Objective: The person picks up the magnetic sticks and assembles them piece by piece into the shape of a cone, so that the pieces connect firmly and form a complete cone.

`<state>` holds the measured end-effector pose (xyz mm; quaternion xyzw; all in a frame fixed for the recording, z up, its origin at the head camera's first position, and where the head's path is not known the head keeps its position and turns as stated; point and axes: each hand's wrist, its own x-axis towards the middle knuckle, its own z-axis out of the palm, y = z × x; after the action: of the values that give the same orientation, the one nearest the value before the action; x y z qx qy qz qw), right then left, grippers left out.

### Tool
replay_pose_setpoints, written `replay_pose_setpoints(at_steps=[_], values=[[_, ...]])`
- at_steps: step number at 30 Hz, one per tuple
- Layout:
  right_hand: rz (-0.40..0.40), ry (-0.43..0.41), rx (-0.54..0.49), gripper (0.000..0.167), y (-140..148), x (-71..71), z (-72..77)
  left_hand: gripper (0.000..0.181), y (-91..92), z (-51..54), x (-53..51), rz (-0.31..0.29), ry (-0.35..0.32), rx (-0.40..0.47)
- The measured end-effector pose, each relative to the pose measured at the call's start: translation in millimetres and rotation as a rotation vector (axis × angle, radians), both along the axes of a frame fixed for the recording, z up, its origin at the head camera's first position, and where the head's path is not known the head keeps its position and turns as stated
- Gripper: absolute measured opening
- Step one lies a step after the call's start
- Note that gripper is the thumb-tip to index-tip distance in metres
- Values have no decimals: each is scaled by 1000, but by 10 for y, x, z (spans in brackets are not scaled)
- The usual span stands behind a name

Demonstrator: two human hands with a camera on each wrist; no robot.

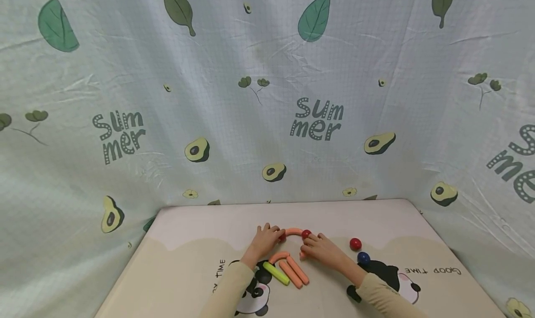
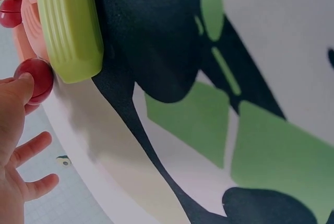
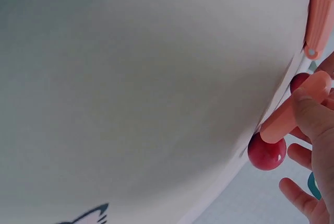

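My left hand (image 1: 264,241) pinches a glossy red ball (image 2: 39,80) with thumb and fingers. From that ball a curved orange stick (image 1: 294,231) runs to a second red ball (image 1: 306,234) beside my right hand (image 1: 323,250). The right thumb and fingers grip a short orange stick (image 3: 287,118), whose end meets a red ball (image 3: 267,152) in the right wrist view. Close to the left hand, nearer me, lie another curved orange stick (image 1: 279,256), two straight orange sticks (image 1: 298,269) and a ribbed lime-green stick (image 1: 276,273).
Right of the right hand sit a loose red ball (image 1: 355,244) and a dark blue ball (image 1: 364,258). All lie on a pale table mat (image 1: 188,225) printed with pandas. A patterned curtain (image 1: 234,123) hangs behind the table's far edge.
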<state>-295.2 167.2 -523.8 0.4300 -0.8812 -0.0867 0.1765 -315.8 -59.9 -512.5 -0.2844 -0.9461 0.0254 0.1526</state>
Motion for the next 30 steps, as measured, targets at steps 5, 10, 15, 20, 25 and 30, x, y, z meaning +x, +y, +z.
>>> replay_pose_setpoints(at_steps=[5,10,15,20,25,30], values=[[-5,-4,1,12,5,-6,0,25,-2,-8,-7,-8,15,9],[-15,24,4,14,13,-6,-5,25,2,-15,-9,-8,-17,27],[-27,8,-3,17,5,10,5,26,1,-9,6,2,-36,38],[-29,1,-9,18,-22,3,18,24,-1,5,1,-7,-45,64],[-35,21,12,13,-52,-16,22,24,2,6,7,-19,-54,74],[-59,42,17,13,-56,-56,15,23,7,-18,12,-17,-33,36]])
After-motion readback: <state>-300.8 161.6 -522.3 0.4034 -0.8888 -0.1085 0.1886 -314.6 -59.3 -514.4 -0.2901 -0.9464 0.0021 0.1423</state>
